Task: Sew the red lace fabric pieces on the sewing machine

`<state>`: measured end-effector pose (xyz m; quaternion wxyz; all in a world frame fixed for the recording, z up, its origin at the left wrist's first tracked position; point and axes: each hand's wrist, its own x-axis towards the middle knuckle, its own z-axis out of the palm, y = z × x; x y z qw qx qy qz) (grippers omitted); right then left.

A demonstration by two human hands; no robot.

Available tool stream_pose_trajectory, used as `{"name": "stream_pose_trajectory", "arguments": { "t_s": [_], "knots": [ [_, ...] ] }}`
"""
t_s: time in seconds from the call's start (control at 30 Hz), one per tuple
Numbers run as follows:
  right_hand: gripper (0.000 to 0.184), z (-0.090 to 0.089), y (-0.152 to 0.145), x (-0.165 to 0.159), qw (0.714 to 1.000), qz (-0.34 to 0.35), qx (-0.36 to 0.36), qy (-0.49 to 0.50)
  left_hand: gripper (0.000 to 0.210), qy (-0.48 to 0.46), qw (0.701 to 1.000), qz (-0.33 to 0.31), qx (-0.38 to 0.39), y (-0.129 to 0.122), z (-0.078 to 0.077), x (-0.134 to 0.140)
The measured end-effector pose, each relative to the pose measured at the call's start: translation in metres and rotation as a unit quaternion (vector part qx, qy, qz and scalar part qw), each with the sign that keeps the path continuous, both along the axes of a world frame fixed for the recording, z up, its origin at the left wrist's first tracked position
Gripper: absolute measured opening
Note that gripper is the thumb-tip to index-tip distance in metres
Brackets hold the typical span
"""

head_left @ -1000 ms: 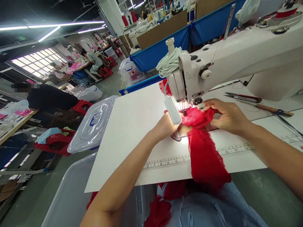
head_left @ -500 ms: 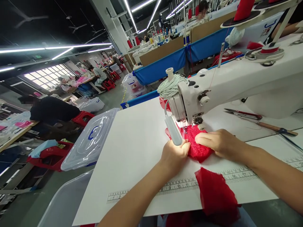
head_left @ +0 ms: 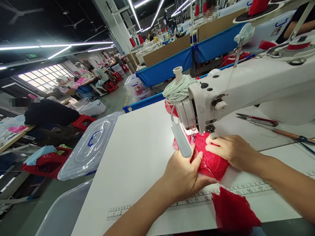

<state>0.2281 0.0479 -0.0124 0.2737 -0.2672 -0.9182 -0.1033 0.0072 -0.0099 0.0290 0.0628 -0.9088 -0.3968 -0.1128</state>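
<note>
A piece of red lace fabric [head_left: 213,165] lies under the needle area of a white sewing machine [head_left: 246,85]. My left hand [head_left: 180,172] rests on its left side, fingers spread and thumb stretched along the near edge. On the right, my right hand [head_left: 232,150] grips the lace with its fingers together; its thumb is hidden. A small grey lamp [head_left: 181,139] on a bent neck glows just above my left fingers and hides part of them. Nearer me, a sheer red fabric piece [head_left: 233,209] hangs over the table's front edge.
Right of the machine head lie metal snips [head_left: 258,120] and a wooden-handled tool [head_left: 287,132]. A printed ruler [head_left: 177,205] runs along the white tabletop [head_left: 133,150]. Pale cord [head_left: 178,90] is coiled on the machine. A lidded plastic bin [head_left: 91,147] stands left; people sit farther back.
My left hand has opened out, its thumb moving toward me along the fabric. The lace is spread flatter and reaches farther right. The view has shifted slightly.
</note>
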Motion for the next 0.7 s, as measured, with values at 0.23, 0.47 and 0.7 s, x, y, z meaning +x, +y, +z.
{"name": "stream_pose_trajectory", "arguments": {
  "t_s": [0.23, 0.47, 0.7],
  "knots": [
    [0.034, -0.011, 0.001, 0.001, 1.0, -0.014, -0.006, 0.024, 0.089, 0.02, 0.999, 0.011, 0.04, -0.001, -0.007, 0.0],
    [0.032, -0.003, 0.001, 0.002, 1.0, -0.008, -0.005, 0.016, 0.087, 0.019, 0.998, 0.011, 0.059, -0.001, -0.01, 0.001],
    [0.027, -0.005, 0.002, 0.003, 1.0, -0.015, -0.018, 0.02, 0.083, 0.022, 0.998, 0.01, 0.061, -0.002, -0.01, 0.001]
  ]
}}
